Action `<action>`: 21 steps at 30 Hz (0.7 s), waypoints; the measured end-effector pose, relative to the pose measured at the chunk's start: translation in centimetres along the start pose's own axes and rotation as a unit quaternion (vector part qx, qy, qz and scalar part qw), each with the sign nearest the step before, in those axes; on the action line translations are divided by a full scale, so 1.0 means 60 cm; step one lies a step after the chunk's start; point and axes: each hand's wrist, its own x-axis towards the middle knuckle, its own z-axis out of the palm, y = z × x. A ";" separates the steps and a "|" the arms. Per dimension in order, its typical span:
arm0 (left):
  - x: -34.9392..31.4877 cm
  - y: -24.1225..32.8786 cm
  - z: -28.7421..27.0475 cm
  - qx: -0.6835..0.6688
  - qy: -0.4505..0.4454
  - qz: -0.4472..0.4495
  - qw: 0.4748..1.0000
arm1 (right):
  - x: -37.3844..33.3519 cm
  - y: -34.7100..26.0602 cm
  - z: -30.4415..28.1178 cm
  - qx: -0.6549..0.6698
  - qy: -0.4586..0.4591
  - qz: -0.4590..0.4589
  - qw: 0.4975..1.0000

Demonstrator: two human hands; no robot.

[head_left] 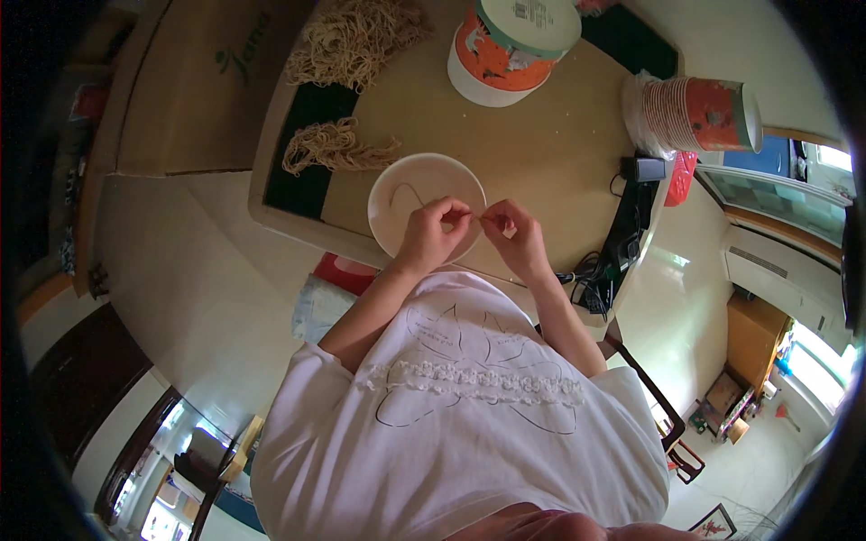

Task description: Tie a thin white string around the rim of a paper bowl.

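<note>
Over the right side of a white bowl [383, 236], my left hand [433, 239] is closed in a pinch on a thin beige string. A loop of this string [405, 187] curls inside the bowl and runs up toward the left fingers. My right hand [520, 242], just beyond the bowl's right rim, pinches at the same spot, its fingertips almost touching the left ones. The short bit between the fingertips is too small to make out clearly. Left of the bowl lies a small bundle of beige strings [329, 147].
A bigger heap of strings [352, 41] lies at the table's far left. Beyond the bowl stands an orange and white tub [502, 63]. Stacked paper cups [690, 113] lie at the far right. Black cables and an adapter [642, 169] line the right edge. A cardboard box [198, 90] is at left.
</note>
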 end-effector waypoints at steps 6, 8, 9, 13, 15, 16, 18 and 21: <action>0.000 0.004 0.000 -0.020 -0.030 -0.024 0.999 | -0.002 0.008 0.001 0.005 0.001 -0.004 1.000; 0.000 0.000 0.001 -0.007 -0.035 -0.015 0.999 | -0.005 0.015 0.003 0.006 -0.001 -0.003 1.000; -0.001 -0.005 0.001 -0.010 -0.036 -0.025 0.999 | -0.006 0.020 0.006 0.029 0.009 0.005 1.000; -0.001 -0.012 0.001 -0.021 -0.039 -0.039 0.998 | -0.010 0.023 0.011 0.100 0.051 0.055 0.992; -0.001 -0.012 0.000 -0.024 -0.041 -0.038 0.998 | -0.012 0.014 0.010 0.082 0.043 0.034 0.995; -0.001 -0.012 -0.001 -0.028 -0.043 -0.037 0.998 | -0.012 0.010 0.009 0.064 0.034 0.012 0.997; 0.000 -0.007 -0.003 -0.025 -0.050 -0.045 0.997 | -0.010 0.004 0.009 0.049 0.033 0.002 0.998; -0.001 -0.003 -0.001 -0.035 -0.047 -0.046 0.997 | -0.007 0.007 0.007 0.019 0.029 -0.014 0.999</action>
